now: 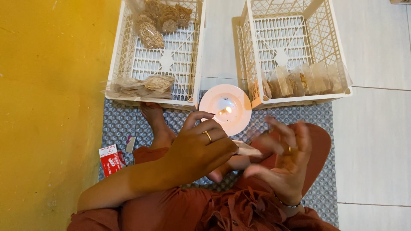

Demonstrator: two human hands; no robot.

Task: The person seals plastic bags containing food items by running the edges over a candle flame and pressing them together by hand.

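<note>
My left hand (198, 150), with a ring on one finger, pinches a small clear plastic packet (248, 149) between thumb and fingertips, just below a lit candle (225, 111) on a round pink saucer (214, 99). My right hand (286, 161) hovers beside the packet's right end with fingers spread and blurred; whether it touches the packet is unclear. Both hands are over my lap in rust-coloured cloth.
Two white plastic crates stand past the candle: the left crate (124, 55) holds bagged round snacks and loose bags, the right crate (257, 55) a row of sealed packets. A red box (111, 160) lies by a yellow wall. My bare foot (156, 122) rests on a grey mat (319, 115).
</note>
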